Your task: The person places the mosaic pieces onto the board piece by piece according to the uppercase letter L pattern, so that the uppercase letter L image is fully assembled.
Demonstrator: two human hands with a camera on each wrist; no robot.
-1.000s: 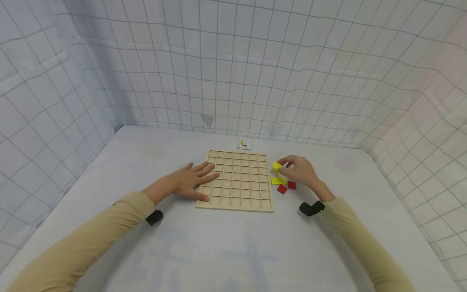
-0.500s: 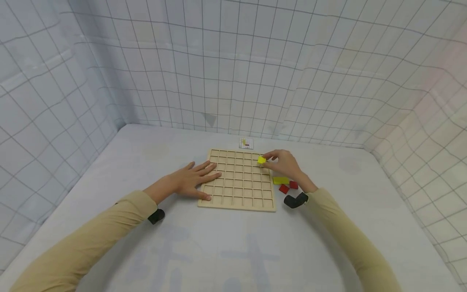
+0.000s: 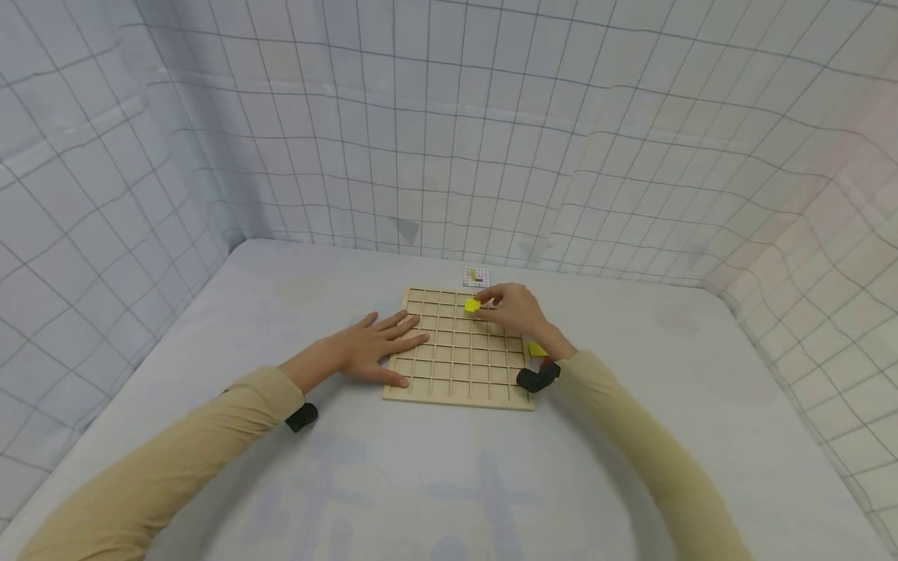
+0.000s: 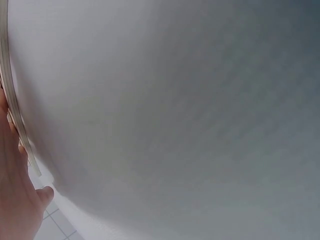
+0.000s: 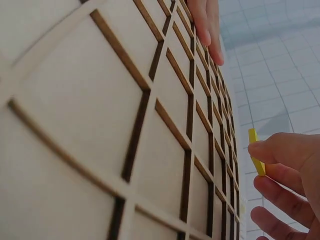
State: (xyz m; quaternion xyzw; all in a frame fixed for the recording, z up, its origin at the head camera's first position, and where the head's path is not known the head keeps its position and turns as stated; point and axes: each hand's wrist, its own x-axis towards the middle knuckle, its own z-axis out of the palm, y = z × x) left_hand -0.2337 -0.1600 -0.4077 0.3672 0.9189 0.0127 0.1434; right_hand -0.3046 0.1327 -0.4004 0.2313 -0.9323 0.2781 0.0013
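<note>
A wooden grid board with square recesses lies on the white table. My left hand rests on its left side with the fingers spread; in the left wrist view that hand shows beside the board's edge. Over the far part of the board, my right hand pinches a small yellow square tile between thumb and fingers. The right wrist view shows the tile edge-on, held above the grid.
A yellow piece and a red piece lie right of the board, partly hidden by the right wrist. Behind the board lies a small printed grid card. Grid-patterned white curtains enclose the table.
My right hand has carried the yellow tile leftward from beside the board to over its far rows. The left hand has stayed on the board.
</note>
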